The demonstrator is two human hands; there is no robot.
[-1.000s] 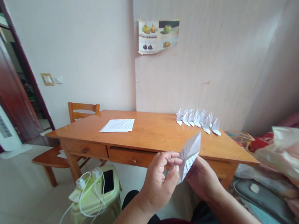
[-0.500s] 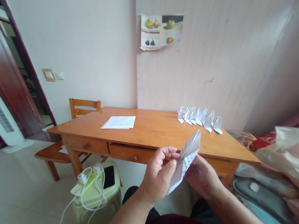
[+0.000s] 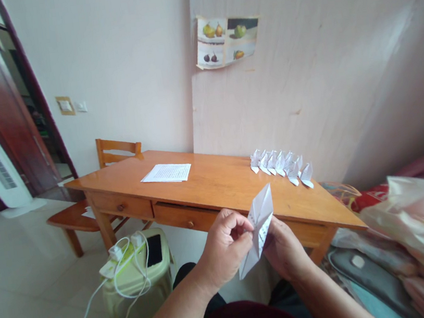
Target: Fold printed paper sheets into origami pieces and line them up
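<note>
A folded white paper [image 3: 261, 212] with printed text is held up in front of the table's near edge, its long axis slanting up to the right. My left hand [image 3: 228, 246] pinches its left side between thumb and fingers. Behind its right side is my right hand [image 3: 285, 247], closed on the paper, with its fingertips partly hidden. Several folded paper pieces [image 3: 280, 164] stand in a row at the right of the wooden table [image 3: 215, 179]. Farther left on the tabletop lies a stack of printed sheets [image 3: 166, 173].
A pale green stool [image 3: 135, 285] at the lower left bears a power strip [image 3: 111, 268], cables and a black phone [image 3: 154, 250]. One wooden chair [image 3: 74, 220] is by the table's left end. Plastic bags [image 3: 420, 214] and a grey case [image 3: 370, 273] crowd the right side.
The folded paper has turned and shifted slightly left, showing more of its face. My left fingers have curled into a tighter pinch. The right hand has moved a little left with it.
</note>
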